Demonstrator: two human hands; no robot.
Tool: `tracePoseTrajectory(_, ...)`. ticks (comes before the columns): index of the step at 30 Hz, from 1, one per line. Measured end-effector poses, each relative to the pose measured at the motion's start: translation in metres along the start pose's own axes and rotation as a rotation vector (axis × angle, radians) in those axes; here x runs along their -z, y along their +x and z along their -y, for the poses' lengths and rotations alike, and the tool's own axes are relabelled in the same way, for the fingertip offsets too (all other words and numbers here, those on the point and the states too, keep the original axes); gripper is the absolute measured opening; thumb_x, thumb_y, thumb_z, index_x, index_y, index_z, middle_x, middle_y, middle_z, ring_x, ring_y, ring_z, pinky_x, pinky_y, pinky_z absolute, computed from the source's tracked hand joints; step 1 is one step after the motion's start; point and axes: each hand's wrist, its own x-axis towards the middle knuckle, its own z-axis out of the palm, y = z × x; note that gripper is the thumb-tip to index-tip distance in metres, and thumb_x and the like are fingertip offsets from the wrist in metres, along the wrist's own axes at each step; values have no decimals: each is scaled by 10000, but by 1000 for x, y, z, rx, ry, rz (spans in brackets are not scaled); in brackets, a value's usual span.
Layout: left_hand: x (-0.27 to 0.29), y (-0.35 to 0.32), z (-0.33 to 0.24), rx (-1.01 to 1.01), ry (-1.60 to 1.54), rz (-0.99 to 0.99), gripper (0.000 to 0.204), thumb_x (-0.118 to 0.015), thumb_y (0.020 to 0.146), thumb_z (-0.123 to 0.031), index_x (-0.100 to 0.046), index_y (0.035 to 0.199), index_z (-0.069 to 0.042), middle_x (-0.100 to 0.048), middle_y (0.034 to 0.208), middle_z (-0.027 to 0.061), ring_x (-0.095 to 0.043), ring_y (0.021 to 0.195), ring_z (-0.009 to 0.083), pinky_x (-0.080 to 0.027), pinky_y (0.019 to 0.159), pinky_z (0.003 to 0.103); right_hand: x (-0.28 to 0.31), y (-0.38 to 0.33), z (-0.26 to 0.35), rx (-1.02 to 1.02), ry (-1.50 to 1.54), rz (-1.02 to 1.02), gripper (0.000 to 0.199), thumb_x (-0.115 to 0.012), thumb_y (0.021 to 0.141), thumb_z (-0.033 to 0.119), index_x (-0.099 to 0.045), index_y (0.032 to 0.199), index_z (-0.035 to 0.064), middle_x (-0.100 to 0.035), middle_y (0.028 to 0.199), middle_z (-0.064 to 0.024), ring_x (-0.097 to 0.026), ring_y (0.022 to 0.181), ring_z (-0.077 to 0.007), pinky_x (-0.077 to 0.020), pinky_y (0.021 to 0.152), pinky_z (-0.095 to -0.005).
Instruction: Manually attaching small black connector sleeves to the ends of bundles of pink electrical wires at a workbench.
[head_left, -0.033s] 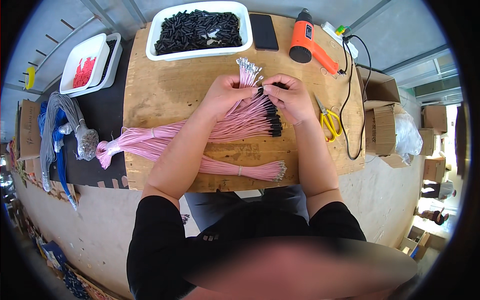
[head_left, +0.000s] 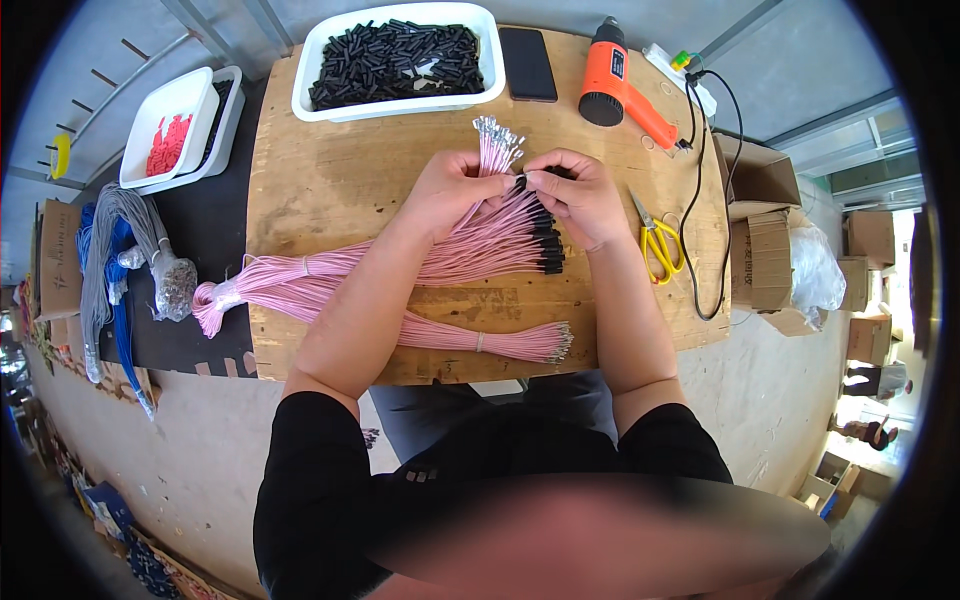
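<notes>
My left hand (head_left: 452,196) is closed round a bunch of thin pink wires (head_left: 497,155), whose silvery metal ends fan out above it. Close against it, my right hand (head_left: 582,198) pinches a small black sleeve (head_left: 520,184) at a wire end, and more black pieces (head_left: 560,171) show in its curled fingers. Below the hands many pink wires (head_left: 470,255) lie side by side, with black sleeves (head_left: 548,250) on their right ends. A second tied bundle of pink wires (head_left: 450,335), with bare metal ends, lies nearer to me, partly under my left forearm.
At the back of the wooden table (head_left: 350,170) stand a white tub (head_left: 400,112) of black sleeves, a dark phone (head_left: 528,65) and an orange heat gun (head_left: 612,80). Yellow-handled scissors (head_left: 660,248) and a black cord (head_left: 690,220) lie right. Red pieces (head_left: 168,145) sit in a tray at left.
</notes>
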Motion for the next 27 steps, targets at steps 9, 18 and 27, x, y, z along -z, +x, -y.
tracePoseTrajectory(9, 1, 3, 3, 1, -19, -65, 87, -724, 871, -36, -672, 920, 15, -644, 779, 52, -577, 650, 112, -458, 590, 245, 14, 1, 5, -32, 277, -2, 239, -576, 941, 16, -630, 1159, -64, -640, 953, -94, -520, 721, -101, -378, 553, -196)
tracePoseTrajectory(18, 0, 1, 1, -19, -24, -32, 90, -719, 875, -46, -671, 907, 23, -630, 755, 40, -558, 635, 102, -444, 581, 247, 13, 0, -3, 73, 159, -48, 230, -596, 937, -2, -634, 1160, -39, -659, 900, -99, -515, 672, -99, -360, 533, -199)
tracePoseTrajectory(27, 1, 1, 3, -46, -25, -34, 103, -725, 871, -61, -668, 882, 25, -617, 736, 12, -533, 623, 74, -407, 557, 232, 6, -2, -5, 100, 71, -73, 148, -638, 919, -13, -676, 1060, -40, -688, 922, -117, -504, 646, -70, -357, 531, -179)
